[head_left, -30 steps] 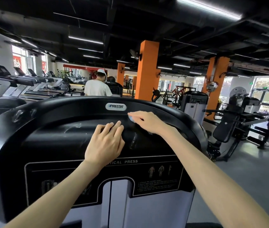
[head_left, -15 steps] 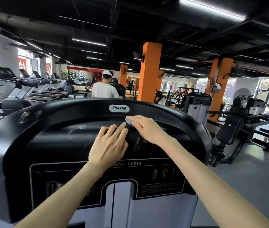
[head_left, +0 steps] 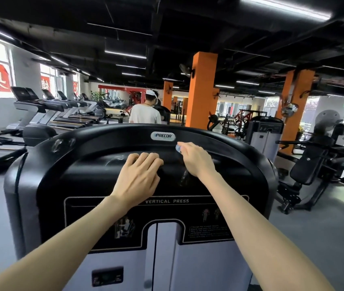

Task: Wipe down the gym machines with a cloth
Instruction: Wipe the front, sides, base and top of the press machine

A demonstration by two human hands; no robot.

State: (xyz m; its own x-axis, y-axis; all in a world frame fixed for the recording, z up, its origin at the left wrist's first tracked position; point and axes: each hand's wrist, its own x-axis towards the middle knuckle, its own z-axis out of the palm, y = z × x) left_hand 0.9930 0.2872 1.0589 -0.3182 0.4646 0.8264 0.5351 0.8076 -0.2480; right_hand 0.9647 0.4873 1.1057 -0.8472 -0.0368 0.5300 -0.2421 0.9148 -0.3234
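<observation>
- The right hand (head_left: 196, 159) pinches a small pale-blue cloth (head_left: 178, 148) in its fingertips, pressing it to the black shroud just below and right of the Precor badge (head_left: 163, 136).
- The left hand (head_left: 139, 177) rests on the same shroud below and left of the badge, with its knuckles up and fingers bent. I cannot tell whether they hook the ridge.
- Both hands are on the vertical press machine (head_left: 82, 164), whose label sits well below the badge.
- Beyond the badge stands a person in a white shirt (head_left: 145, 114).
- An orange pillar (head_left: 202, 89) rises up and right of the badge.
- Treadmills (head_left: 57, 114) line up far to the badge's left.
</observation>
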